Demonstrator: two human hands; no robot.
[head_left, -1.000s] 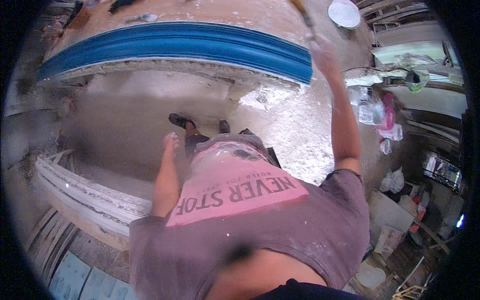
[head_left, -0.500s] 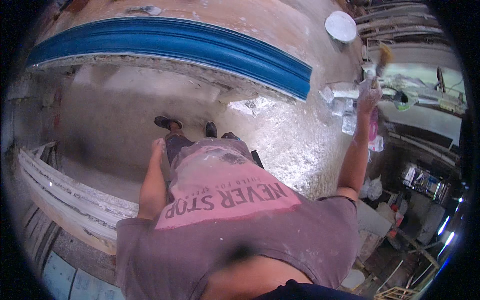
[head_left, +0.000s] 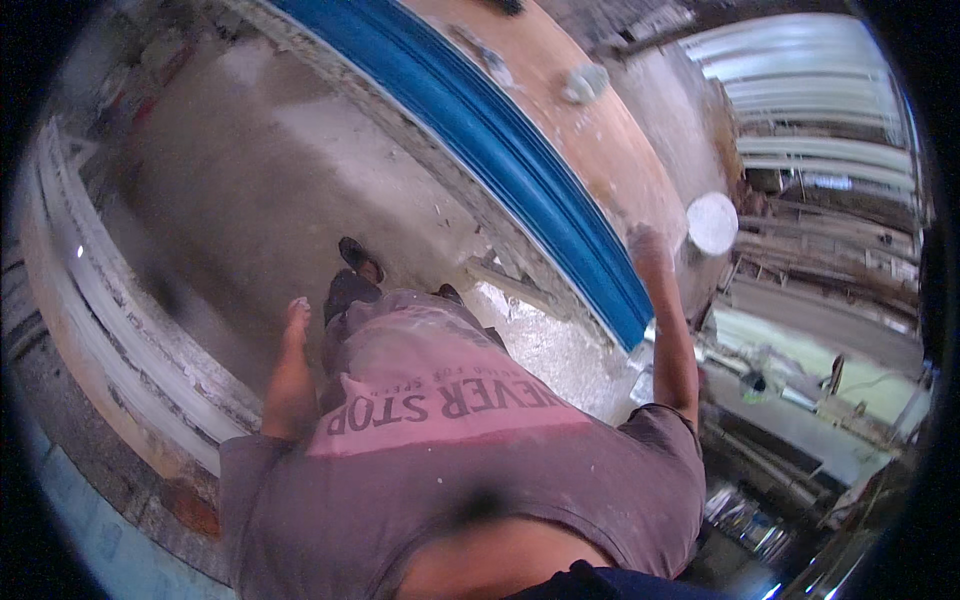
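A long blue moulding with grooves along its length runs diagonally from the upper left down to the right. Beside its right end, over the edge of a tan board, is my right hand, dusted white. Its fingers are blurred, and no brush shows in it. My left hand hangs low at my left side, with its fingers loose and nothing visible in them. On the board lie a whitish lump and a narrow light-coloured tool of unclear kind.
A round white bucket or lid stands beyond the board. Long white-coated mouldings lie at my left. Stacked pale lengths fill the far right, and a cluttered bench stands nearer. White powder covers the floor by my feet.
My view has turned right, so the moulding now slants. My right hand has moved from the cluttered bench to the moulding's end; the brush seen at it before is out of sight.
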